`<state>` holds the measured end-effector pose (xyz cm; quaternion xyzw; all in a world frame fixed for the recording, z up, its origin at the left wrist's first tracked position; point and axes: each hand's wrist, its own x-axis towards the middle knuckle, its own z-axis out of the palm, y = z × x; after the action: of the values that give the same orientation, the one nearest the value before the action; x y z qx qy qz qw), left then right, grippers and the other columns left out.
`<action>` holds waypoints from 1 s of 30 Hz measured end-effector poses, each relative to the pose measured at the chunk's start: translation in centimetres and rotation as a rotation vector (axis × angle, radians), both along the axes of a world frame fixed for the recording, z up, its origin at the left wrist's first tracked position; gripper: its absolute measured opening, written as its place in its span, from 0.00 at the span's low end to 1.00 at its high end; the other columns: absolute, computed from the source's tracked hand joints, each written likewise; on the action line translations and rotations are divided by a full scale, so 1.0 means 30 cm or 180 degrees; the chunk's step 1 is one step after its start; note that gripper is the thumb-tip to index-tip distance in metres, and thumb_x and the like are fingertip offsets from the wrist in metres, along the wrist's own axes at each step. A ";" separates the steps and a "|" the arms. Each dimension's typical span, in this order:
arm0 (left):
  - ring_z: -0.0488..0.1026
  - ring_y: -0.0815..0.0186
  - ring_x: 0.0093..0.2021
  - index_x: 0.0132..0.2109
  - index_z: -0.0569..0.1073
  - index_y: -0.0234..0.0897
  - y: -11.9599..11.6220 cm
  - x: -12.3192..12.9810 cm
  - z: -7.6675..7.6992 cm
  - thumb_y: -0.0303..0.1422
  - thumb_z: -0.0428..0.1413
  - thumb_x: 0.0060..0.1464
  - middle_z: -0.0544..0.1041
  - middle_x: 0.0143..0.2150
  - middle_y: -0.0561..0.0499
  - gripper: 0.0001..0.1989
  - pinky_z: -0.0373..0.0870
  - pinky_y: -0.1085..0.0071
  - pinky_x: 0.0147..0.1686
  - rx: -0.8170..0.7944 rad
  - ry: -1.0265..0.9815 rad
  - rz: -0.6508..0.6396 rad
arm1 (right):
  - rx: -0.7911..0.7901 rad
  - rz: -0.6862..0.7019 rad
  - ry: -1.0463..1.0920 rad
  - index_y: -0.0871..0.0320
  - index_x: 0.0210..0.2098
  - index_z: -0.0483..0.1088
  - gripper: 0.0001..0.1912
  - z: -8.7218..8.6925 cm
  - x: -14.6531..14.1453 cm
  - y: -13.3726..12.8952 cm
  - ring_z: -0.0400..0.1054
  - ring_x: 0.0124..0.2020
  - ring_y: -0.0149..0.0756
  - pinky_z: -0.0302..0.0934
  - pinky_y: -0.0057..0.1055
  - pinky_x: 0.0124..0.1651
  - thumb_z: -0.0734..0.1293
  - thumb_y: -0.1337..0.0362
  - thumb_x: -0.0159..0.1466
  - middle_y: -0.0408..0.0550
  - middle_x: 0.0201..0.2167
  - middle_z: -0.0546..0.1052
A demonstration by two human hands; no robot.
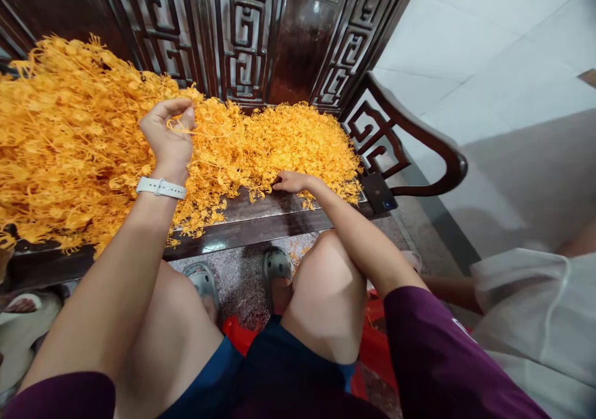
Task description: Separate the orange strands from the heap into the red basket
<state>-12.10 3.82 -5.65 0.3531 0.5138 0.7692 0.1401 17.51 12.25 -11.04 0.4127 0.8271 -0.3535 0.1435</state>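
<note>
A big heap of thin orange strands (69,133) covers the seat of a dark carved wooden bench (261,217). My left hand (168,135), with a white watch band on the wrist, is raised over the heap and pinches a few orange strands between thumb and fingers. My right hand (291,182) rests lower, at the heap's front edge on the bench seat, with its fingertips closed on some strands there.
The bench's carved backrest (242,34) and curved armrest (414,139) stand behind and to the right. A small dark device (379,192) lies by the armrest. My knees and grey slippers (277,264) are below, on a speckled floor. A white plastic bag (535,319) sits at right.
</note>
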 end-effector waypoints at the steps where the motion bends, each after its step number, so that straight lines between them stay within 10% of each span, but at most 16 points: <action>1: 0.72 0.77 0.31 0.40 0.80 0.31 -0.005 0.003 0.003 0.23 0.65 0.57 0.82 0.36 0.54 0.04 0.72 0.72 0.30 0.0027 0.0017 -0.0012 | 0.0079 -0.0068 0.0022 0.64 0.34 0.74 0.06 0.003 0.000 0.001 0.65 0.33 0.33 0.56 0.30 0.36 0.70 0.66 0.66 0.48 0.33 0.78; 7: 0.71 0.78 0.27 0.41 0.80 0.34 -0.036 0.031 0.016 0.27 0.66 0.59 0.82 0.36 0.55 0.04 0.70 0.72 0.28 0.0025 0.0054 -0.0123 | 0.0729 -0.0710 0.0279 0.69 0.58 0.67 0.21 0.018 -0.008 0.020 0.69 0.41 0.40 0.62 0.32 0.44 0.67 0.63 0.69 0.57 0.44 0.79; 17: 0.75 0.67 0.23 0.38 0.87 0.44 -0.110 0.218 -0.001 0.35 0.70 0.46 0.84 0.33 0.54 0.09 0.73 0.66 0.27 -0.0408 0.0033 -0.0674 | 0.1349 -0.1266 0.0546 0.64 0.60 0.66 0.27 0.081 -0.057 -0.017 0.67 0.58 0.51 0.60 0.41 0.62 0.70 0.55 0.68 0.62 0.57 0.75; 25: 0.85 0.46 0.35 0.44 0.86 0.63 -0.173 0.255 0.042 0.43 0.67 0.49 0.87 0.40 0.58 0.13 0.81 0.43 0.40 -0.1206 0.0614 -0.0918 | 0.1234 -0.1285 0.1346 0.57 0.50 0.69 0.14 0.168 -0.080 -0.072 0.71 0.40 0.36 0.61 0.27 0.43 0.65 0.53 0.74 0.44 0.35 0.77; 30: 0.82 0.41 0.55 0.47 0.78 0.90 -0.174 0.248 0.018 0.49 0.63 0.53 0.81 0.52 0.82 0.17 0.76 0.35 0.57 -0.1206 0.1588 -0.0958 | 0.0081 -0.1168 0.2977 0.54 0.40 0.69 0.22 0.231 -0.124 -0.150 0.70 0.37 0.37 0.64 0.30 0.41 0.66 0.41 0.71 0.43 0.33 0.74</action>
<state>-4.66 -1.41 -5.11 0.5697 0.6081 0.5209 0.1851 13.80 7.76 -4.12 0.3504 0.7209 -0.5099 -0.3121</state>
